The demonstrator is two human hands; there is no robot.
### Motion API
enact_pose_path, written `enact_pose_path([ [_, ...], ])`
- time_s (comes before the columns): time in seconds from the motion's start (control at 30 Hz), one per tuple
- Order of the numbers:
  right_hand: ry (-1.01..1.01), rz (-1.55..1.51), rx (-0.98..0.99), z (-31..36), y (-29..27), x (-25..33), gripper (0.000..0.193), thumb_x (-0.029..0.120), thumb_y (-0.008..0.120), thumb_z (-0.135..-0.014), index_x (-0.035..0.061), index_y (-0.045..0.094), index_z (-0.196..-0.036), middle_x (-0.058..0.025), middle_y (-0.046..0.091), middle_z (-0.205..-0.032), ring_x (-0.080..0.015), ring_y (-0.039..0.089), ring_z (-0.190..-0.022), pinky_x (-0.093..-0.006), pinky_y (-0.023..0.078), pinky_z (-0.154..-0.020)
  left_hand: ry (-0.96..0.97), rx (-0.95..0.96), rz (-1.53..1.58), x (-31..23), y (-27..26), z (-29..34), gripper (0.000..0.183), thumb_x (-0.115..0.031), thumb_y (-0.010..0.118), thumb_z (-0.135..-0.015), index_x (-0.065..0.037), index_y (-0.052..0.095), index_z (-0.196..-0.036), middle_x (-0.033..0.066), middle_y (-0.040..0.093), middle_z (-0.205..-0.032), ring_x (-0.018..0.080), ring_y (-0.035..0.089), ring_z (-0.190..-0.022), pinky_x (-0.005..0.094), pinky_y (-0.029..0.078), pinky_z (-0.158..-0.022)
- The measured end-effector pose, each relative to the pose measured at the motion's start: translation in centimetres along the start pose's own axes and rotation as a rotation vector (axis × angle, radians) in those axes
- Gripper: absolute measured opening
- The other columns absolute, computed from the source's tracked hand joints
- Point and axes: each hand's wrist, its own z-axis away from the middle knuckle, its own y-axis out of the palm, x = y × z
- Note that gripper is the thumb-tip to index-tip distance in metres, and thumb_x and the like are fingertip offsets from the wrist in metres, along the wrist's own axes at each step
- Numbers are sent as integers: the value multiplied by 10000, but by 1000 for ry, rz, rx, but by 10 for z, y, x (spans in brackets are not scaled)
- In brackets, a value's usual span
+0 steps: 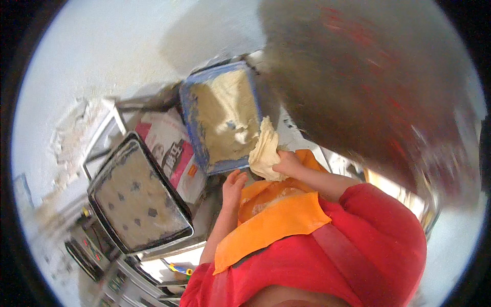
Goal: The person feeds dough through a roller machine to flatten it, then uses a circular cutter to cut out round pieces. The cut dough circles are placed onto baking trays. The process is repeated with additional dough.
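Observation:
My right hand [288,163] is closed on a pale, floppy piece of dough [264,156], which hangs over the near right edge of a blue tub [197,146]. Cream-coloured flour [212,120] lies in the tub, piled higher toward the far side, with a few whitish lumps near its middle. My left hand [233,188] is just short of the tub's near edge, left of the dough. Its fingers are loosely bent and apart, and nothing shows in them.
A black-rimmed tray [143,197] with dark patches stands on the left. Behind it leans a white and pink printed sack [166,146]. A large brown, blurred surface [358,87] fills the upper right. Control panels [89,250] with red lights are at lower left.

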Motion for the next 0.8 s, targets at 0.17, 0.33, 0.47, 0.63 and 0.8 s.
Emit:
enact_pose_path([
  [0.17, -72, 168, -331, 193, -61, -29, 454, 378, 614, -664, 25, 639, -948, -211, 659, -857, -392, 633, -837, -464, 499, -764, 172, 293, -153, -25, 17, 62, 419, -168, 676, -812, 37, 566, -1159, 125, 653, -994, 211, 650, -883, 301, 498, -781],
  [0.33, -69, -139, -746, 334, -122, -88, 419, 365, 664, -654, 25, 674, -898, -186, 667, -807, -342, 634, -732, -416, 510, -696, 354, 320, -354, -68, 51, 123, 418, -186, 643, -848, 12, 542, -1202, 116, 652, -1052, 240, 657, -933, 323, 510, -804],
  [0.47, -131, -926, -846, 439, -172, -199, 747, 332, 772, -696, -149, 524, -1211, -158, 683, -949, -198, 633, -863, -276, 494, -752, 441, 486, -511, -53, 124, 155, 511, -275, 659, -845, 5, 519, -1250, 141, 637, -1122, 239, 628, -1017, 330, 466, -896],
  [0.63, 297, -759, -1210, 462, -181, -348, 812, 487, 709, -751, -49, 473, -1314, -223, 617, -1135, -337, 610, -1013, -412, 476, -890, 519, 827, -730, 5, 300, 233, 597, -226, 668, -853, 14, 427, -1344, 161, 548, -1286, 228, 547, -1157, 334, 439, -931],
  [0.8, 102, -42, -1644, 439, -143, -336, 689, 458, 653, -803, 15, 490, -1305, -201, 472, -1352, -399, 436, -1243, -546, 301, -1053, 1150, 982, -1101, 92, 466, 269, 965, -333, 754, -756, -16, 183, -1466, 219, 249, -1492, 364, 260, -1371, 446, 278, -1091],
])
